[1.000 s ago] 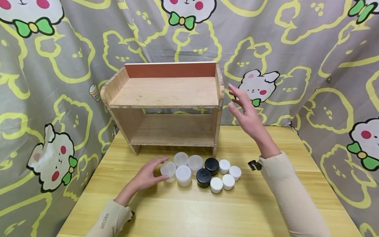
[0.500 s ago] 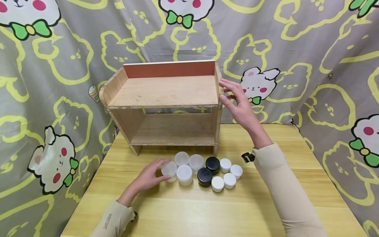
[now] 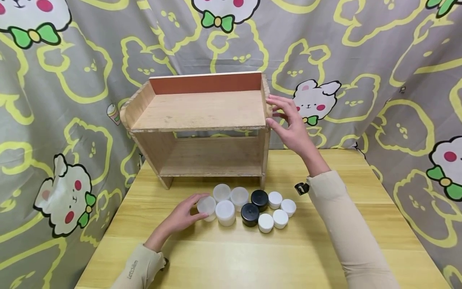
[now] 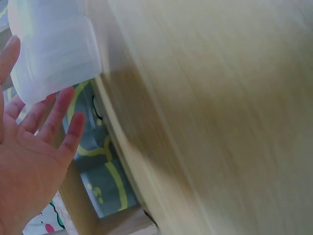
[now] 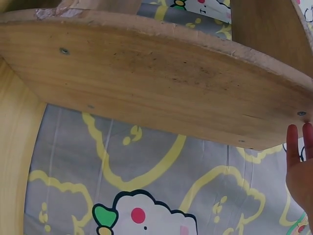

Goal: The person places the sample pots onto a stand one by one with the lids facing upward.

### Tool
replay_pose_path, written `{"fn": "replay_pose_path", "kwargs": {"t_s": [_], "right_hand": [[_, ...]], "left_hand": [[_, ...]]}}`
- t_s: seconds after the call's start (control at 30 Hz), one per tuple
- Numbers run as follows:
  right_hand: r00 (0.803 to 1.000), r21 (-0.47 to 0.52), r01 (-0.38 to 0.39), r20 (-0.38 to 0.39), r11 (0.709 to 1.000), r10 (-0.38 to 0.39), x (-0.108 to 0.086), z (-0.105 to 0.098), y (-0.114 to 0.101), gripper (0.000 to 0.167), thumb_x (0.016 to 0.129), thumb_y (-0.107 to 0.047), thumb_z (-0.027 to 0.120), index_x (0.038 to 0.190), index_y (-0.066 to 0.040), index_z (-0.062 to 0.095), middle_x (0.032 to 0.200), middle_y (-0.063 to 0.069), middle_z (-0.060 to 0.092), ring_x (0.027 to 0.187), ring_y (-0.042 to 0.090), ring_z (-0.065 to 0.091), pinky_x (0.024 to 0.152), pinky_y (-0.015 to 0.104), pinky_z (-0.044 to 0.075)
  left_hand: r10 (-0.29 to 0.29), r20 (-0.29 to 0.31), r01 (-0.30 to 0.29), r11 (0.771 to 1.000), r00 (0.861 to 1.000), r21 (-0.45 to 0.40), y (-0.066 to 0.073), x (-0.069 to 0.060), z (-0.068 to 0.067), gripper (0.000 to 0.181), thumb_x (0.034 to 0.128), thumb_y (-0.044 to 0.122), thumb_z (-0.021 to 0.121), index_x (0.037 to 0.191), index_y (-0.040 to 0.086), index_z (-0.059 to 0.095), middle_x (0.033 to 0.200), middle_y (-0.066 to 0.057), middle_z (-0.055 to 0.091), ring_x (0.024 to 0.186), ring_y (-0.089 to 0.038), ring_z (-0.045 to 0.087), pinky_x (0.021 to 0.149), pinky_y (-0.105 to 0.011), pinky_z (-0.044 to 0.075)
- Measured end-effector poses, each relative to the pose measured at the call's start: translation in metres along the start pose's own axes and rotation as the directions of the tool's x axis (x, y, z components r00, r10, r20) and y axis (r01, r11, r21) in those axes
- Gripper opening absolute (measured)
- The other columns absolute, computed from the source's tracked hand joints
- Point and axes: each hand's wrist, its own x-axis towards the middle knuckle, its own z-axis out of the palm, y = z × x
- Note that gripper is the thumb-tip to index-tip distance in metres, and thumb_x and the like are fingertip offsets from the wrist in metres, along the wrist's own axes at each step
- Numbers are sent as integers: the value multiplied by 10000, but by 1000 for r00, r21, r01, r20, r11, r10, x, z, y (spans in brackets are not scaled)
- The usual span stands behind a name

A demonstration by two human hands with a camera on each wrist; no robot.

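Wooden shelf (image 3: 202,110): found upright at the back of the table (image 3: 231,261), with two boards, raised ends and a reddish-brown strip along the top rear edge. Found left hand (image 3: 181,216) at the left clear jar (image 3: 205,206), with thumb at the near side and fingers curved round the far side. Recorded as holding that jar; cannot quite tell how firmly, with the contact partly hidden. Located left clear jar upright on the table, in front of the shelf, at the left end of the group. Counted three more clear jars (image 3: 225,214) close by, to its right and behind. Counted two black jars (image 3: 250,214) next, then four smaller white jars (image 3: 280,219) at the right end, all upright. Found right hand (image 3: 294,130) raised at the shelf's right side panel (image 5: 146,78), with fingers extended and thumb toward the front edge. Observed in right wrist view: two straight fingers, tips just beside a screw (image 5: 301,113) in the panel. Noted beige sleeves (image 3: 353,228) on both arms. Noted behind and to both sides: grey curtain (image 3: 310,24) printed with yellow outlines and white cartoon animals.
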Motion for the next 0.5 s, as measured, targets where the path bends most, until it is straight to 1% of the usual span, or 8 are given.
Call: {"fn": "replay_pose_path", "kwargs": {"t_s": [0.03,0.1,0.2,0.33,0.5], "right_hand": [[1000,1,0,2,1000,0,0,0,-5,480,972,47,650,1438,17,541,1561,143,426,1195,98,486,1105,447,472],[1000,5,3,2,1000,-3,0,0,-7,474,968,57,648,1430,31,542,1556,152,428,1187,89,486,1103,428,473],[1000,6,4,2,1000,-4,1,-1,-8,462,969,62,644,1419,44,544,1550,162,431,1178,86,484,1105,448,470],[1000,-3,5,-1,1000,-5,2,-1,-9,455,975,48,646,1419,32,548,1548,157,432,1185,85,479,1113,479,463],[1000,0,-8,6,1000,8,1,0,-7,469,978,44,643,1434,21,536,1561,147,417,1201,97,472,1117,422,459]], "left_hand": [[1,0,-1,1000,1000,0,0,0,0,660,916,389,788,1492,180,544,1473,-33,594,1337,-273,577,1073,-522,501],[2,1,-2,1000,1000,2,1,1,-1,655,914,383,791,1490,191,544,1475,-36,594,1326,-271,585,1064,-514,510],[11,-1,-11,1000,1000,13,1,2,0,653,918,385,786,1491,189,542,1464,-42,601,1299,-264,598,1043,-502,523],[7,0,-7,1000,1000,14,2,2,-1,640,927,375,780,1493,202,537,1457,-29,601,1269,-229,605,1025,-472,531],[-6,11,5,1000,1000,10,4,1,-1,648,924,367,785,1495,196,533,1461,-38,596,1245,-218,606,1004,-445,529]]}}
